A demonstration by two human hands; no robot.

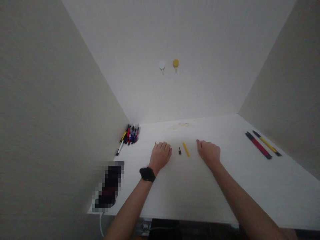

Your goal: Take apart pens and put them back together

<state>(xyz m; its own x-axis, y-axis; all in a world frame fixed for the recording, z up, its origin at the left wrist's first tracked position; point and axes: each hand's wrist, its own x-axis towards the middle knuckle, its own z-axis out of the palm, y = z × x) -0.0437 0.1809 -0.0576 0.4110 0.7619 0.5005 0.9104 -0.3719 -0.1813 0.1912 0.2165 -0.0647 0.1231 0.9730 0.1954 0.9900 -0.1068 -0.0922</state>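
Your left hand (160, 156), centre of frame: fingers curled, palm down, dark tip (155, 143) showing at its upper left edge; whether held, cannot tell. Your right hand (209, 153), right of centre: fingers curled, thumb out toward the left; contents hidden, cannot tell. Between your hands: one small black piece (179, 151); one slim yellow barrel (186, 149), lying just right of it. Left of frame: clustered pens (131, 135). Right of frame: red-and-black pens (258, 145); yellow-and-black pen (266, 143).
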